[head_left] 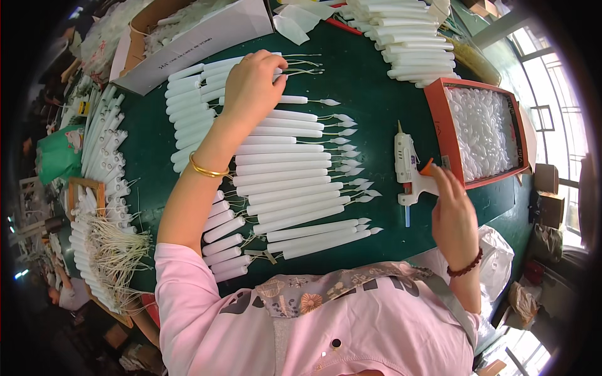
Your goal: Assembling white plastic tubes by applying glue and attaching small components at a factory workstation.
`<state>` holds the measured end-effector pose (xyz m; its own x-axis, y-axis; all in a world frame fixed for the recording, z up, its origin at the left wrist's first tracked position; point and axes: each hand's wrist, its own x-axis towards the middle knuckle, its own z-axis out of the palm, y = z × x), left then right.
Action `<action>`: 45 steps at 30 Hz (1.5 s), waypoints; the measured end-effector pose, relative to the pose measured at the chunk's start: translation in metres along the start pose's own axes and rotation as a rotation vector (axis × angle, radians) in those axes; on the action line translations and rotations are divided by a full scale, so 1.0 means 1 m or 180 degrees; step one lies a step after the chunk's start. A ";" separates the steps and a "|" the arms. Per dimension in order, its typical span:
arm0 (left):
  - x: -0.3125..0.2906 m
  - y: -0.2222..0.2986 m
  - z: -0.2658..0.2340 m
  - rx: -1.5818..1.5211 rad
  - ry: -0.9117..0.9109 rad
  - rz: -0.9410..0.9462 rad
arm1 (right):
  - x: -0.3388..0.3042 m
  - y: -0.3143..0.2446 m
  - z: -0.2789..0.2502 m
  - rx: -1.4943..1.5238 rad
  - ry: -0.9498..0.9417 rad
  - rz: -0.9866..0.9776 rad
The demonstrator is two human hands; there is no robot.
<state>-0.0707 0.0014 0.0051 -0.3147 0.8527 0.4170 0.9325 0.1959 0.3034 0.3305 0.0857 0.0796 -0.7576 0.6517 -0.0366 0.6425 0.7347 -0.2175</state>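
My left hand (pixel 254 81), with a gold bangle at its wrist, is over the far end of a row of white taper candle tubes (pixel 285 168). Its fingers curl down on a tube there, which they mostly hide; thin wires (pixel 307 61) stick out past them. Many tubes in the row carry white flame-shaped tips (pixel 345 117) on wires at their right ends. To the right, my right hand (pixel 456 216) has its fingers stretched out against the handle end of a white glue gun (pixel 406 160). The gun lies on the table, its nozzle pointing away and a bluish glue stick at its back.
A red-orange box (pixel 442 135) of small clear-white flame tips stands at the right. White tubes are stacked at the far right (pixel 417 50) and along the left (pixel 106 156), beside a bundle of pale wires (pixel 116 250). A white carton (pixel 207 47) sits at the far left.
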 end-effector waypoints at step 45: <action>-0.005 0.019 0.022 -0.1719 -0.0582 -0.0084 | 0.106 -0.015 0.077 0.0431 0.0535 -0.1338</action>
<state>-0.0473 0.0116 -0.0097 -0.2560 0.9303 0.2628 0.6869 -0.0162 0.7266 0.2322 0.1293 0.0034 -0.9126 0.3327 0.2378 0.2549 0.9175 -0.3053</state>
